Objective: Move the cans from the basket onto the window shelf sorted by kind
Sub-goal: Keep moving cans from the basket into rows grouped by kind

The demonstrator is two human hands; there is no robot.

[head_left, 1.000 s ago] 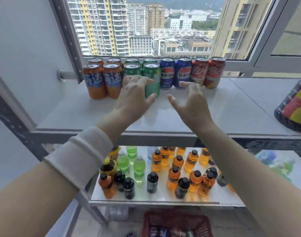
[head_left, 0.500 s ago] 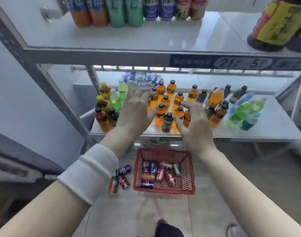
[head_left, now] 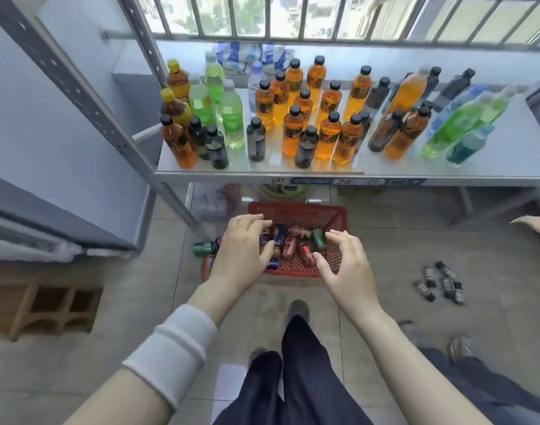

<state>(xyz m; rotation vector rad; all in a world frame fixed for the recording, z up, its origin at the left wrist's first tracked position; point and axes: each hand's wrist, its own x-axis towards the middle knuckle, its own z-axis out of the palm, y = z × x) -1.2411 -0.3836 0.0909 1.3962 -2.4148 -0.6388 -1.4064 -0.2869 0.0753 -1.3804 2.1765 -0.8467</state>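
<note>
A red mesh basket (head_left: 330, 214) stands on the tiled floor below a shelf. Several cans lie in it: blue ones (head_left: 279, 234), red ones (head_left: 290, 247) and a green one (head_left: 318, 238). My left hand (head_left: 242, 250) hovers over the basket's left side, fingers spread and curled above the blue cans, holding nothing that I can see. My right hand (head_left: 342, 262) is over the basket's right front, thumb and fingers apart near a red can (head_left: 305, 254). The window shelf is out of view.
A low metal shelf (head_left: 477, 162) carries several orange, green and dark bottles. A green can (head_left: 202, 248) and an orange can (head_left: 208, 265) lie on the floor left of the basket. Small dark items (head_left: 440, 285) are scattered at right. Another person's hand (head_left: 535, 225) and shoes show at right.
My view has dropped from the window shelf with its sorted cans down to the floor. Both hands have come down from the shelf to just over the basket.
</note>
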